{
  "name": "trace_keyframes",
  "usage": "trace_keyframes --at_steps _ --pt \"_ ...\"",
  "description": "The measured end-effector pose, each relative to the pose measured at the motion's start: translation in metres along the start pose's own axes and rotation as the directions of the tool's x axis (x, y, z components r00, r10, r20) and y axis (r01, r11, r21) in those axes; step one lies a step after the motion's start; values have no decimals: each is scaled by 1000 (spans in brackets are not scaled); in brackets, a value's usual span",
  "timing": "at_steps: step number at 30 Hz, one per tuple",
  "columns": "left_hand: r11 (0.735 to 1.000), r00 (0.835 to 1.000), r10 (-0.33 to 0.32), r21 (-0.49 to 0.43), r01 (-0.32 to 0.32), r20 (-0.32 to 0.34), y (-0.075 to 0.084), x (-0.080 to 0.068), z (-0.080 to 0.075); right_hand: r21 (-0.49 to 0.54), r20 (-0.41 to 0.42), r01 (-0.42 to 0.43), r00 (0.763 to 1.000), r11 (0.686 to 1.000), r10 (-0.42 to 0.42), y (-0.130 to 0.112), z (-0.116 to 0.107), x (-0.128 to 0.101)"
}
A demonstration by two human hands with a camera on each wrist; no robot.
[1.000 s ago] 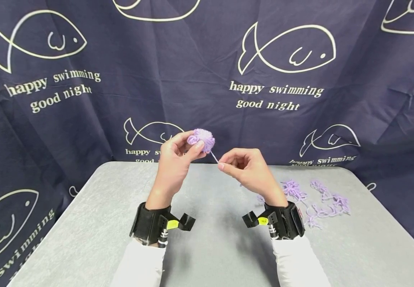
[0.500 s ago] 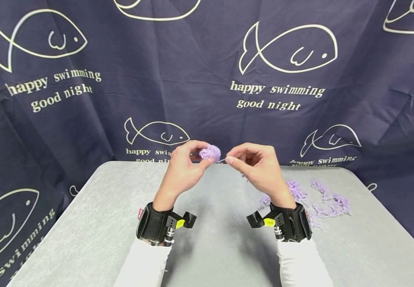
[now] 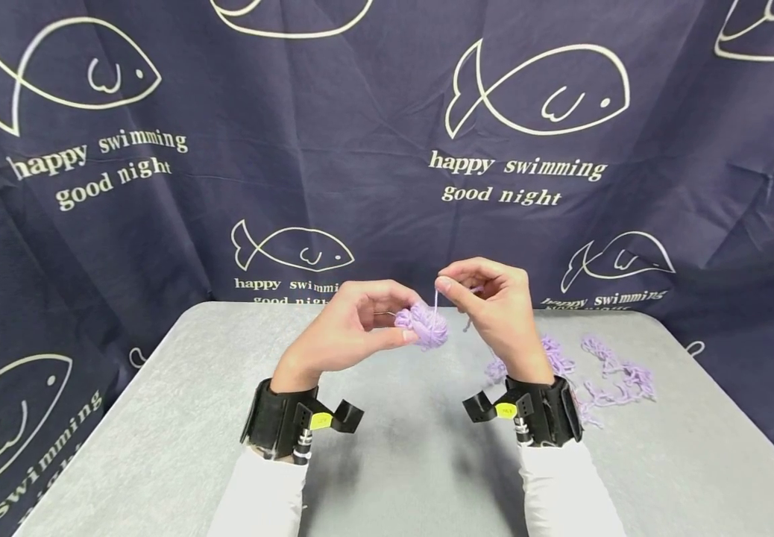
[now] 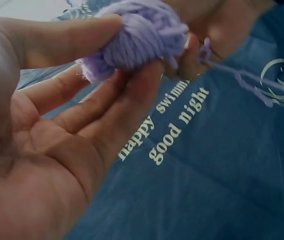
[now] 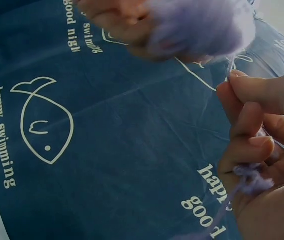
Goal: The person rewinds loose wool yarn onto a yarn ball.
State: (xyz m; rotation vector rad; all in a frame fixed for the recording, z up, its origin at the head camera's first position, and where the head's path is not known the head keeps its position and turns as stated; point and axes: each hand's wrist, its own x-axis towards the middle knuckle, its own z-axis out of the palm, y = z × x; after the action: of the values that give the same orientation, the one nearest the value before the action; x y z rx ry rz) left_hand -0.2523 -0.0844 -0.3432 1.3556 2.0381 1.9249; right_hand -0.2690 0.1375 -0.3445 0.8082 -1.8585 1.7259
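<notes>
The left hand [image 3: 353, 324] is holding a small lilac yarn ball [image 3: 423, 326] above the grey counter [image 3: 159, 418], its thumb and fingers [image 4: 131, 100] curling round the ball and pinching it from both sides. The right hand [image 3: 494, 306] is hovering just beside and slightly above the ball, with its thumb and forefinger pinching a thin yarn strand [image 3: 435, 302] that is running straight down from those fingertips into the top of the ball. In the right wrist view the strand [image 5: 230, 65] is showing taut between the pinching fingers [image 5: 247, 105] and the blurred ball [image 5: 202, 27], and more yarn is trailing through the curled lower fingers and hanging below the palm.

Behind and to the right of the right hand's fingers, loose yarn scraps [image 3: 602, 373] are lying scattered on the counter, well apart from the ball; the nearest of them are partly hiding behind the right wrist. Black wrist straps [image 3: 286, 425] are sitting on both forearms over white sleeves [image 3: 259, 492], near the front edge of the counter, below both hands.

Beyond the fingers of both hands a dark blue curtain [image 3: 333, 149] printed with white fish outlines and the words "happy swimming good night" is hanging behind the counter and filling the background. Nothing is lying between the two hands except the strand.
</notes>
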Motion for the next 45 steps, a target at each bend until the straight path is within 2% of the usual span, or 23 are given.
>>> trace_keyframes --at_steps 4,7,9,11,13,17,19,20,22,24,28,31,34,38,45 --pt "991 998 42 -127 -46 -36 3 0 1 -11 46 -16 999 1000 17 6 2 -1" --pt "982 990 72 -166 -92 -120 4 1 2 -19 85 -37 996 999 39 9 4 -2" --pt "978 976 93 -168 -127 -196 5 2 3 -27 105 -53 993 998 56 9 6 -2" --pt "974 954 99 -170 -151 -281 5 2 3 -37 128 -60 990 998 64 8 7 -3" --pt "970 925 91 -176 -166 -369 5 4 3 -40 160 -62 985 997 67 7 9 -3" --pt "976 847 53 -152 -156 -529 4 7 4 -61 224 -47 973 997 60 2 12 -4" --pt "991 810 54 -68 -115 -584 3 8 4 -76 240 -41 969 996 58 0 13 -5" --pt "996 798 55 -20 -84 -600 3 8 4 -80 244 -35 968 996 53 -1 13 -5" --pt "995 789 71 103 -10 -610 0 7 3 -79 244 -19 969 997 38 -2 13 -5" --pt "973 804 87 225 59 -588 -2 6 3 -71 231 1 973 997 16 -5 12 -6" --pt "924 867 81 364 119 -491 -5 5 1 -52 176 37 984 998 -28 -7 9 -5" --pt "922 914 41 367 121 -404 -5 4 1 -44 135 45 990 998 -39 -6 7 -4" --pt "935 947 -6 334 120 -322 -6 3 1 -43 105 49 994 998 -44 -6 4 -4" --pt "949 972 -63 288 128 -225 -5 3 1 -37 79 48 996 998 -45 -5 2 -3" --pt "973 990 -81 205 103 -113 -5 2 2 -12 55 19 998 1000 -19 -4 1 -3"
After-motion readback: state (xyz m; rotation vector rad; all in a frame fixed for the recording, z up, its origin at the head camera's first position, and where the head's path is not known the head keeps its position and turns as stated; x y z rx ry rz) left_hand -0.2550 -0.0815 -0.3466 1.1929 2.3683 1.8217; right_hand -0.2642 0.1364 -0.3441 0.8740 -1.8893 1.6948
